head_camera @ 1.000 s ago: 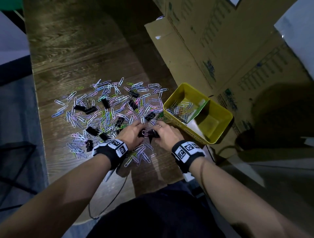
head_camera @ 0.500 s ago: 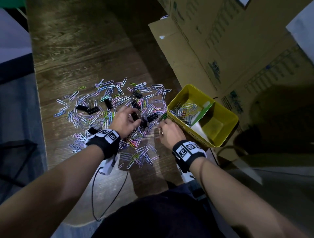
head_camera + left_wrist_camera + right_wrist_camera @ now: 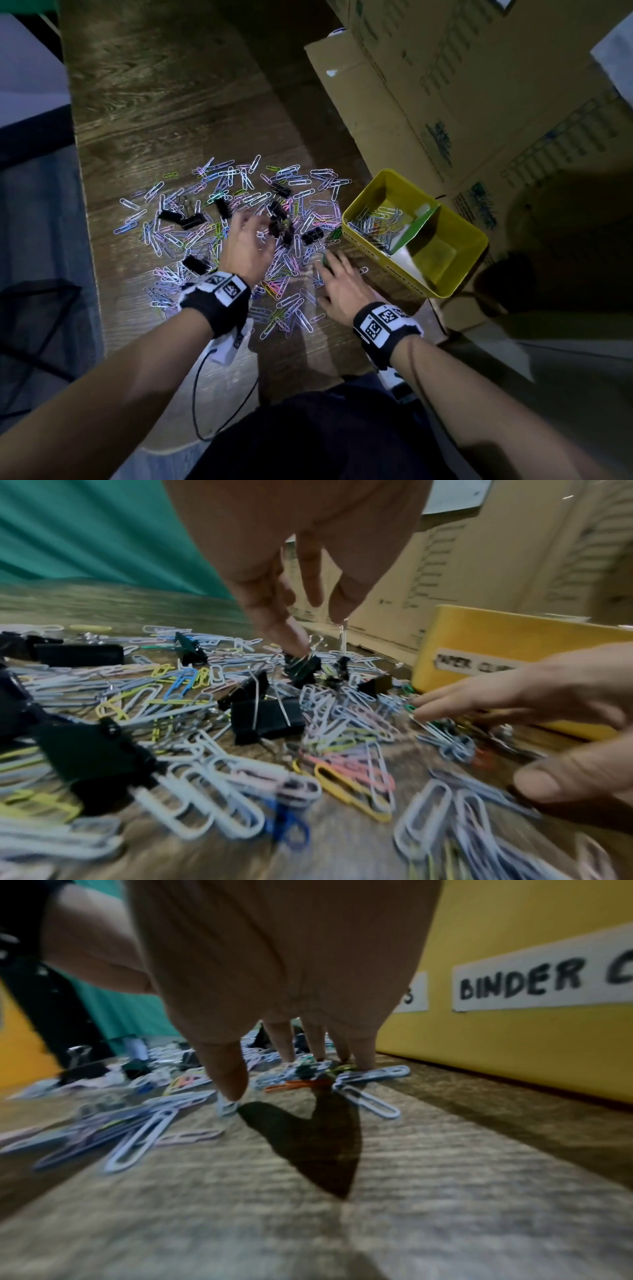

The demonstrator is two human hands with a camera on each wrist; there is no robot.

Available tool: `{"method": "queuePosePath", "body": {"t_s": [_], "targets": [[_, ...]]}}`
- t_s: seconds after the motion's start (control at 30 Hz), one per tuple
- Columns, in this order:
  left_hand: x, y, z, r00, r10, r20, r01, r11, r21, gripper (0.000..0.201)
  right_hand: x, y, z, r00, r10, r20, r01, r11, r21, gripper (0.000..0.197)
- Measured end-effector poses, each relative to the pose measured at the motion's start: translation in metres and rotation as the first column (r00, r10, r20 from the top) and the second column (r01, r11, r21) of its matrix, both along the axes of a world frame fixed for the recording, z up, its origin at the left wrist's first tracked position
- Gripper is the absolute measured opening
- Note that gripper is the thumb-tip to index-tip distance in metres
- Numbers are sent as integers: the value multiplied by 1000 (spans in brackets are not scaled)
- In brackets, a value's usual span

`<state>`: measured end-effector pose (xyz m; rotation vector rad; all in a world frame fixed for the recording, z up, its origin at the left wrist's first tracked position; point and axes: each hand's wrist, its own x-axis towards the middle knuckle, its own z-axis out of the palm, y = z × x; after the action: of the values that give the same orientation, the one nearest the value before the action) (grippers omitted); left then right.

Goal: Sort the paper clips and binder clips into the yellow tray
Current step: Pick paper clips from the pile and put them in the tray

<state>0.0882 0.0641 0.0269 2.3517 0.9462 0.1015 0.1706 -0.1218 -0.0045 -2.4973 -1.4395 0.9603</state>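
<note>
Picking step — left hand (image 3: 291, 561) fingers (image 3: 287, 634) pinch a binder clip (image 3: 303, 666); right hand (image 3: 342, 284) fingers spread flat on paper clips (image 3: 363, 1074). Next: lift, carry to yellow tray (image 3: 445, 287), binder side.

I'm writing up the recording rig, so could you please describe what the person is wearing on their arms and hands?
Both hands, left and right, are bare, and the forearms are sleeveless. Each wrist carries a black band, left wristband and right wristband, with white square code markers. A thin black cable hangs from the left one.
</note>
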Motion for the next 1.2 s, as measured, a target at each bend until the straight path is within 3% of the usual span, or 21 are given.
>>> {"method": "queuePosePath", "body": {"t_s": [0.07, 0.13, 0.23, 0.33, 0.4, 0.5, 0.6, 0.7, 0.8, 0.9, 1.0, 1.07, 1.13, 1.2], "targets": [[-19, -11, -2, 993, -100, -61, 103, 993, 59, 23, -10, -1, -3, 989, 144, -16, -145, 989, -20, 69], [-41, -23, -9, 960, -230, -157, 243, 967, 70, 28, -16, -4, -2, 987, 159, -35, -159, 987, 2, 65], [-76, -40, -19, 928, -268, -258, 297, 952, 80, 42, -12, -15, 4, 999, -47, 25, 45, 997, 62, 63], [-92, -58, -28, 917, -232, -325, 273, 958, 87, 50, -10, -26, 4, 982, -175, 76, 176, 984, -16, 70], [-88, -68, -33, 915, -259, -308, 295, 952, 77, 48, -18, -26, -1, 990, -107, 95, 108, 994, -8, 69], [-77, -78, -36, 916, -329, -230, 343, 939, 23, 46, -34, -21, -5, 1000, 13, 12, -14, 996, 83, 67], [-76, -75, -28, 937, -284, -205, 285, 958, -28, 44, -31, -23, -3, 999, -51, -7, 52, 991, 125, 72], [-92, -64, -28, 940, -205, -274, 206, 978, -23, 50, -19, -29, -4, 988, -152, 29, 151, 988, 22, 89], [-99, -66, -31, 925, -229, -302, 224, 973, -50, 60, -24, -27, -3, 999, -22, 42, 24, 999, -47, 98], [-85, -81, -32, 915, -303, -267, 285, 953, -105, 58, -41, -17, -4, 992, 102, 74, -101, 995, -17, 90], [-80, -84, -24, 923, -219, -317, 203, 976, -81, 67, -49, -14, -4, 995, 32, 93, -35, 999, 33, 91], [-88, -82, -21, 911, -166, -377, 149, 986, -75, 75, -48, -15, -4, 995, -31, 90, 30, 999, 21, 104], [-95, -82, -21, 879, -135, -458, 92, 989, -115, 83, -48, -14, -6, 991, -72, 116, 74, 997, -6, 114], [-97, -87, -24, 884, -119, -451, 46, 985, -168, 84, -50, -12, -8, 985, -72, 155, 76, 997, -18, 113]]}}
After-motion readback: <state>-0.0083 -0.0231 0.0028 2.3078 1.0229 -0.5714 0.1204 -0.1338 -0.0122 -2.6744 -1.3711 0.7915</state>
